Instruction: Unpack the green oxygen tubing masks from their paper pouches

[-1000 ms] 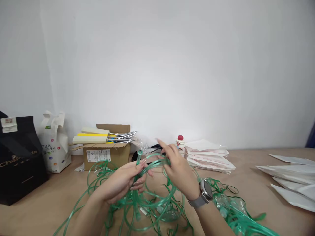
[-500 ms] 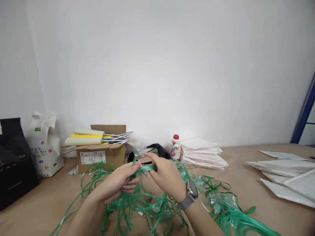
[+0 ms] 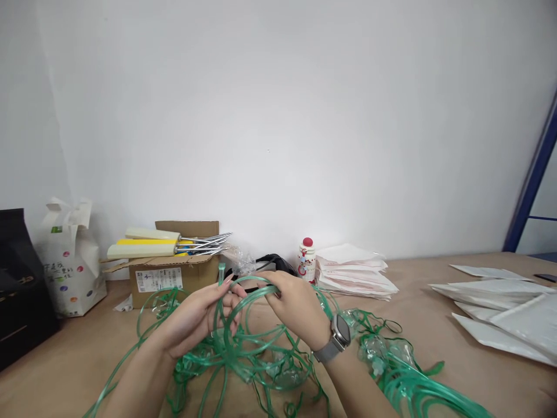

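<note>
Coils of clear green plastic tubing (image 3: 255, 296) arch between my two hands above the brown tabletop. My left hand (image 3: 202, 316) pinches part of the tubing between thumb and fingers, its other fingers loosely curled. One tube end stands up just beyond the thumb. My right hand (image 3: 296, 305), with a watch on the wrist, closes around the top of the loops; its fingertips are partly hidden. Beneath the hands lies a tangle of more tubing, clear plastic pieces and thin green straps (image 3: 298, 406). To the right, clear mask-like pieces (image 3: 376, 351) lie beside bundled green tubing (image 3: 429, 392).
At the back left, an open cardboard box (image 3: 174, 284) holds yellow and cream-handled metal rods, beside a white paper bag (image 3: 73, 267) and a black bag (image 3: 21, 302). A red-capped bottle (image 3: 307, 261), stacked papers (image 3: 352, 270) and white packets (image 3: 500, 302) stand or lie farther right.
My hands have moved slightly apart, and the tubing between them has opened from a tight bundle into wider loops. My left fingers have loosened somewhat. The view has shifted a little.
</note>
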Motion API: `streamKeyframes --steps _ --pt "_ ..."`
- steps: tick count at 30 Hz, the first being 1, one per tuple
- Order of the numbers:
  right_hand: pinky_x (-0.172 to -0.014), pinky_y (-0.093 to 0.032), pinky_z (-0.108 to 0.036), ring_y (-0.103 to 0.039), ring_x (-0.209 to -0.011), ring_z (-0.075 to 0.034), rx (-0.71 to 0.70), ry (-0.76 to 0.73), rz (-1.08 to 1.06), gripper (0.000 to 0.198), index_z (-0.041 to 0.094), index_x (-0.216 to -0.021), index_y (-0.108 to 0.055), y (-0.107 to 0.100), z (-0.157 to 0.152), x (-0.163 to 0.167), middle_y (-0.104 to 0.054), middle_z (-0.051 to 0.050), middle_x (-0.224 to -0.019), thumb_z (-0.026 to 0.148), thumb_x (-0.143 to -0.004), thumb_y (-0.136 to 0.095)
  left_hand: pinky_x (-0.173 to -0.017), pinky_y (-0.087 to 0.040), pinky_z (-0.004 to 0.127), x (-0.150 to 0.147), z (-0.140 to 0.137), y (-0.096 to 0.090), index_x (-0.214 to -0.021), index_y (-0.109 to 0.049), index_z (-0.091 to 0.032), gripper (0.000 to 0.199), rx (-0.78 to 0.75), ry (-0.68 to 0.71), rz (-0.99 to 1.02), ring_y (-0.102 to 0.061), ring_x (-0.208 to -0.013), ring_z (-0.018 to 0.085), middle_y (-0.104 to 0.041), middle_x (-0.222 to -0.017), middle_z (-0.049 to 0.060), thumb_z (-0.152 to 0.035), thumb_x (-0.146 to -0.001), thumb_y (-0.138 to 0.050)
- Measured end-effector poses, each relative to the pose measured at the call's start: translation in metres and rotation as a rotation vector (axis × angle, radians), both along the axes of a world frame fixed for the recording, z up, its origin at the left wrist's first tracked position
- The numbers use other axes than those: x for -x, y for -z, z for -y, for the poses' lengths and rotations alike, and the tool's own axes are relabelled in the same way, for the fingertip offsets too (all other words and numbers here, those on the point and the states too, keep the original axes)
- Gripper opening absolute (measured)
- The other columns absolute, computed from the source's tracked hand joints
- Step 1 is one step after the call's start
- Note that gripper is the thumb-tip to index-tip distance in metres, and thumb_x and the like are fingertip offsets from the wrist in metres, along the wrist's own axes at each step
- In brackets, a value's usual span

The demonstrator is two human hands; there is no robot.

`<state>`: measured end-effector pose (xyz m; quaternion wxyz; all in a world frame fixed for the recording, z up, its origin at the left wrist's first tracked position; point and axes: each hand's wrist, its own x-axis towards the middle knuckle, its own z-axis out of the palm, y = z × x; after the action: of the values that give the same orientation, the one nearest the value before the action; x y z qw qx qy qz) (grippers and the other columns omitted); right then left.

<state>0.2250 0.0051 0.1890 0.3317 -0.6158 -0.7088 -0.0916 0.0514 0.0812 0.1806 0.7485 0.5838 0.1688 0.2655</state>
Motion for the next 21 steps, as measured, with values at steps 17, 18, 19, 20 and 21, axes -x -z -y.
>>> streamKeyframes --steps 17,18,19,20,21 --pt "-0.060 -0.043 -0.027 -0.062 -0.077 -0.018 0.014 -0.022 0.317 0.044 0.026 -0.131 -0.042 0.006 0.000 0.011 -0.062 -0.005 -0.098 0.020 -0.087 -0.040 -0.045 -0.006 0.025 -0.011 0.007 0.006 -0.049 -0.034 -0.020 0.057 -0.122 -0.036 -0.371 -0.010 -0.043 0.007 -0.021 -0.043 -0.009 -0.070 -0.075 -0.040" --pt "-0.059 -0.043 -0.027 -0.061 -0.075 -0.018 0.024 -0.023 0.348 0.041 0.025 -0.128 -0.045 0.007 -0.001 0.011 -0.062 -0.005 -0.097 0.020 -0.087 -0.040 -0.045 -0.006 0.025 -0.011 0.008 0.006 -0.049 -0.037 -0.020 0.056 -0.136 -0.052 -0.405 -0.010 -0.042 0.007 -0.022 -0.042 -0.008 -0.071 -0.074 -0.041" --pt "-0.058 -0.043 -0.027 -0.061 -0.073 -0.018 0.030 -0.024 0.373 0.040 0.025 -0.127 -0.045 0.008 -0.002 0.011 -0.061 -0.005 -0.097 0.020 -0.088 -0.041 -0.045 -0.007 0.025 -0.011 0.008 0.007 -0.051 -0.041 -0.020 0.056 -0.152 -0.062 -0.435 -0.011 -0.042 0.007 -0.023 -0.042 -0.008 -0.071 -0.074 -0.041" --pt "-0.057 -0.043 -0.027 -0.061 -0.072 -0.018 0.035 -0.025 0.392 0.039 0.024 -0.126 -0.046 0.010 -0.003 0.012 -0.061 -0.005 -0.097 0.020 -0.087 -0.042 -0.045 -0.007 0.025 -0.010 0.008 0.007 -0.055 -0.046 -0.019 0.055 -0.172 -0.067 -0.459 -0.012 -0.042 0.008 -0.025 -0.042 -0.008 -0.070 -0.074 -0.040" --pt "-0.056 -0.043 -0.027 -0.062 -0.072 -0.018 0.041 -0.025 0.406 0.037 0.023 -0.123 -0.047 0.011 -0.004 0.013 -0.061 -0.005 -0.096 0.020 -0.087 -0.043 -0.044 -0.008 0.025 -0.009 0.008 0.007 -0.059 -0.050 -0.019 0.053 -0.196 -0.068 -0.477 -0.013 -0.042 0.008 -0.026 -0.042 -0.008 -0.069 -0.075 -0.040"
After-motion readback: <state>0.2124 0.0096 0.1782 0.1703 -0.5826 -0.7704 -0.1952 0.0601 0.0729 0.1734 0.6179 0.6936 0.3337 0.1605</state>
